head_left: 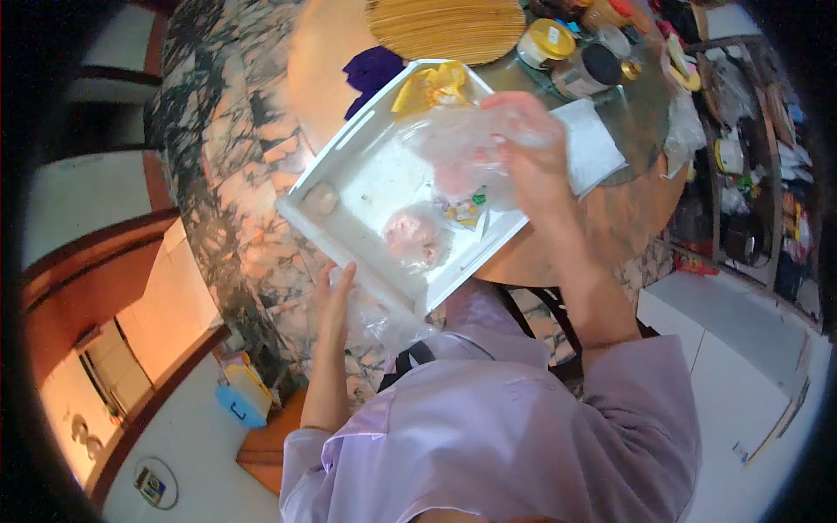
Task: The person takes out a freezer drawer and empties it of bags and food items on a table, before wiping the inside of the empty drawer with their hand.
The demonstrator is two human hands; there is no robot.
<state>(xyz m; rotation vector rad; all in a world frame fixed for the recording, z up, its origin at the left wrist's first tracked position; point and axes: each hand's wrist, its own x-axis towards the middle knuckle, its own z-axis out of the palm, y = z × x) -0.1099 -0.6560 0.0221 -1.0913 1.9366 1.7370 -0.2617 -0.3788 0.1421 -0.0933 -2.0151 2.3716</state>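
Note:
A white drawer-like bin (344, 139) lies tilted at the edge of the round table. My left hand (334, 292) grips its near-left panel, thumb at the rim. Above the bin's right side, my right hand (534, 144) is closed on a clear plastic bag (445, 139), blurred by motion; something pink shows through or behind it. Inside the bin sit a clear bag of pale pink meat (414, 237), a small pale lump (323, 199) in the left corner and a printed packet (462, 211). A yellow bag (432, 87) is bunched at the far end.
The round wooden table (602, 227) carries a woven mat (445, 30), a yellow-lidded jar (547, 44), a dark-lidded jar (588, 71), a dark purple cloth (373, 74) and a white sheet (588, 144). Loaded shelves (741, 157) stand right, above a white cabinet (724, 340).

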